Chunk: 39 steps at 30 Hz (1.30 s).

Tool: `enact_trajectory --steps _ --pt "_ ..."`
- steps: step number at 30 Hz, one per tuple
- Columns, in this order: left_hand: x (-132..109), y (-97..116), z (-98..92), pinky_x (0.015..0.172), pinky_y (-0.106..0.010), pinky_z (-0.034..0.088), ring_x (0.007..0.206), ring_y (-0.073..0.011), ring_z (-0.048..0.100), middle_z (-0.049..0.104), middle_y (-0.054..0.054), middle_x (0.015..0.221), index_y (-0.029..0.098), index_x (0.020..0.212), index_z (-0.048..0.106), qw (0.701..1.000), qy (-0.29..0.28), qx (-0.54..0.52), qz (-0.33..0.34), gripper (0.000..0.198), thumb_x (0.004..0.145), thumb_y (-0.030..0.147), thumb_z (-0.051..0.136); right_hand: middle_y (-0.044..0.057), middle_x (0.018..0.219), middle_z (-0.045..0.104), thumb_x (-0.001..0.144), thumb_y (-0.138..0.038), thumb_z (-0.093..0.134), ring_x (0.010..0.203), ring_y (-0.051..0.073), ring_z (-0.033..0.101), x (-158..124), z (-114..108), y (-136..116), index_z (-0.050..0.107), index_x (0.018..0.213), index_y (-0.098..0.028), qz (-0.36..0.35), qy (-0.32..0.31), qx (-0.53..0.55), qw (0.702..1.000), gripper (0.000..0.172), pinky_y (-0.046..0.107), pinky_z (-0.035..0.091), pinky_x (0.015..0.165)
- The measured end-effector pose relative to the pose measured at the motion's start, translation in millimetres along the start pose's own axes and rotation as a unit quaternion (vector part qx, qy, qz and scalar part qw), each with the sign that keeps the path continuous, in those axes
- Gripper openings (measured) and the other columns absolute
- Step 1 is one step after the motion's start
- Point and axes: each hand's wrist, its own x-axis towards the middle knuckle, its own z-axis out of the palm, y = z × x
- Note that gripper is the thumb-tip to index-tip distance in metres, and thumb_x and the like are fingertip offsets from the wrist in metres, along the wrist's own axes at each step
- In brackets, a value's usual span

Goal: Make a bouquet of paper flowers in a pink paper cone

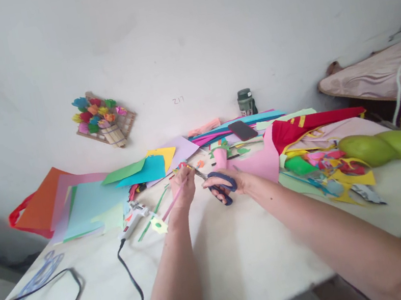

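Wall: plain and pale point(203, 30), it faces you across the back of the work area.
Table: your white tabletop point(243, 261) stands against the wall, its near edge below your forearms.
Raised platform: cloth-covered point(399, 68), beyond the table at far right.
Paper sheets: orange, pink, green and blue stock point(94, 205) overlaps at the left of your table.
Red cloth: yellow-trimmed point(298, 130), it lies at the back right, near two green rounded objects point(367, 149).
Wall ornament: a lattice of colourful flowers point(102, 118) hangs above the sheets.
Glue gun: white, corded point(133, 221), it rests to the left of your left hand.
Left hand: your fingers point(183, 186) are closed on a thin pink stem (a pale flower point(158, 224) shows near its lower end).
Right hand: your fingers point(240, 181) are curled through the handles of the scissors.
Scissors: dark-handled point(231, 179), blades directed at your left fingertips; you cannot tell blade opening or contact here.
Pink stem: it point(171, 204) slants from your left grip down over the wrist.
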Motion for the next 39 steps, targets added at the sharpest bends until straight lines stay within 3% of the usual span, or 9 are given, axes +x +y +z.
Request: enact_trajectory --steps 4,9,13,21,29,32,35,37,39 --pt "1 1 -1.1 0.059 -0.028 0.033 0.057 -0.0155 0.046 0.048 -0.001 0.058 0.022 0.059 0.045 1.000 -0.001 0.013 0.016 0.025 0.082 0.026 0.052 -0.005 0.046 0.050 0.079 -0.028 0.062 0.033 0.007 0.043 0 2 0 0.051 0.069 -0.015 -0.016 0.019 0.000 1.000 0.020 0.019 0.038 0.031" --pt "1 2 2.6 0.058 -0.027 0.033 0.056 -0.0141 0.046 0.048 0.000 0.057 0.021 0.060 0.046 0.999 -0.026 0.026 0.034 0.022 0.080 0.025 0.052 -0.006 0.043 0.047 0.073 -0.032 0.070 0.031 0.005 0.040 8 -1 5 0.047 0.061 -0.016 -0.038 0.060 -0.007 0.997 0.031 0.015 0.028 0.027" --pt "-1 5 2.8 0.057 -0.026 0.035 0.053 -0.0117 0.045 0.048 0.002 0.054 0.020 0.058 0.048 0.997 -0.010 -0.062 -0.047 0.027 0.081 0.032 0.055 -0.006 0.046 0.050 0.072 -0.039 0.072 0.033 0.005 0.044 15 -10 13 0.050 0.067 -0.016 -0.056 0.052 -0.003 0.997 0.032 0.015 0.034 0.029" --pt "-4 -3 1.8 0.048 -0.023 0.038 0.046 -0.0080 0.043 0.049 0.002 0.053 0.016 0.058 0.054 0.916 -0.044 -0.362 -0.167 0.034 0.076 0.044 0.063 -0.004 0.051 0.051 0.086 -0.045 0.055 0.035 0.008 0.044 1 -10 -4 0.052 0.079 -0.015 -0.025 0.083 0.080 0.993 0.031 0.021 0.044 0.033" --pt "-3 5 -0.6 0.042 -0.021 0.036 0.043 -0.0070 0.044 0.054 0.001 0.052 0.014 0.058 0.057 0.867 -0.060 -0.446 -0.213 0.029 0.067 0.038 0.071 0.000 0.062 0.059 0.090 -0.050 0.043 0.051 0.015 0.060 7 -12 2 0.048 0.092 -0.017 -0.053 0.043 0.153 0.986 0.033 0.031 0.054 0.051" --pt "-2 7 0.3 0.042 -0.021 0.036 0.041 -0.0071 0.046 0.058 -0.001 0.053 0.014 0.056 0.057 0.876 -0.066 -0.421 -0.226 0.029 0.065 0.037 0.072 -0.001 0.057 0.055 0.084 -0.054 0.052 0.043 0.013 0.054 4 -17 -5 0.050 0.084 -0.018 -0.066 0.120 0.113 0.984 0.036 0.028 0.050 0.044" --pt "-2 9 2.7 0.041 -0.021 0.035 0.040 -0.0070 0.047 0.059 -0.002 0.052 0.013 0.055 0.057 0.880 -0.071 -0.406 -0.237 0.028 0.064 0.035 0.073 -0.002 0.051 0.051 0.074 -0.055 0.064 0.041 0.013 0.049 -4 -38 -12 0.052 0.077 -0.019 -0.076 0.287 -0.037 0.954 0.038 0.025 0.042 0.039" --pt "-2 11 4.4 0.040 -0.021 0.034 0.039 -0.0070 0.046 0.059 -0.002 0.051 0.013 0.053 0.057 0.878 -0.083 -0.406 -0.240 0.029 0.063 0.035 0.073 0.005 0.060 0.058 0.070 -0.052 0.069 0.055 0.019 0.059 -12 -60 -13 0.057 0.080 -0.018 -0.031 0.395 -0.209 0.894 0.037 0.028 0.045 0.047" --pt "-1 14 5.9 0.041 -0.021 0.034 0.040 -0.0073 0.047 0.059 -0.003 0.052 0.013 0.054 0.057 0.871 -0.101 -0.417 -0.237 0.028 0.062 0.035 0.073 0.014 0.082 0.066 0.069 -0.045 0.070 0.081 0.028 0.065 -20 -85 -9 0.061 0.088 -0.015 0.026 0.485 -0.351 0.801 0.036 0.032 0.049 0.062"
